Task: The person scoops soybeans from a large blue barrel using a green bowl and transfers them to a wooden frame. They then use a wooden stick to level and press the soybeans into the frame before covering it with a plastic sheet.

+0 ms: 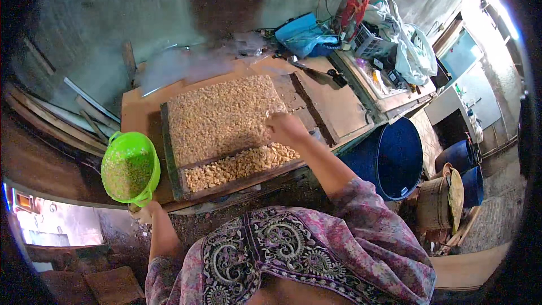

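My left hand [146, 213] grips the lower handle of a bright green plastic colander [153, 169], which is tilted and has pale, small pieces spread inside it. In front of me lies a large rectangular slab of light tan lumpy pieces [220, 118], under what looks like a clear sheet. Along its near side runs a strip of looser, uncovered pieces [241, 167] in a wooden frame [171, 156]. My right hand [283, 129], fingers curled, is at the slab's right edge; it seems to pinch the clear sheet, though the fingertips are partly hidden.
A board [334, 106] and a dark-handled tool [313, 69] lie to the right. Beyond are a blue plastic bag [302, 34], a grey crate [368, 42] and white bags [413, 51]. A large blue barrel [399, 159] stands beside the table; wooden strips [55, 114] lean at left.
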Motion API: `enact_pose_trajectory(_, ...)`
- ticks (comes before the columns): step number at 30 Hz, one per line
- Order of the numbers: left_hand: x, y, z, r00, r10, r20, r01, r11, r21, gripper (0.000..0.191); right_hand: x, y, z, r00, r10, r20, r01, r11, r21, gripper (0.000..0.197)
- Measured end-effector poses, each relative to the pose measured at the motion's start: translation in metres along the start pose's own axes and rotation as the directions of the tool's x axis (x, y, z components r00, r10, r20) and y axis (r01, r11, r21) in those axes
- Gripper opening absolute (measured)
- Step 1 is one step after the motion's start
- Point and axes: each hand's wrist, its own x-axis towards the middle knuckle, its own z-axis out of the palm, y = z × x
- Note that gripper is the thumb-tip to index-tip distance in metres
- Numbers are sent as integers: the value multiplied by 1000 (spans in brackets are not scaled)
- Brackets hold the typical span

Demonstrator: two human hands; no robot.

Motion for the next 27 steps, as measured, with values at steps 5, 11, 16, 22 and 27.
enact_pose_trajectory(5,3,-2,1,1000,-19,-8,19,1000,12,59,-41,13,-14,990,-77,116,84,995,-53,15)
enact_pose_trajectory(11,4,-3,0,1000,-25,-6,25,1000,3,59,-35,10,-5,970,118,211,-91,987,-135,19)
enact_pose_trajectory(16,4,-1,1,1000,-14,0,14,1000,-4,59,16,24,25,996,86,-27,-79,976,203,23)
enact_pose_trajectory(22,4,-2,1,1000,-21,-8,21,1000,-3,58,40,9,24,980,60,191,-59,998,-11,24)
enact_pose_trajectory(27,4,-2,1,1000,-21,-12,21,1000,-13,58,48,23,50,995,-28,98,33,998,-57,22)
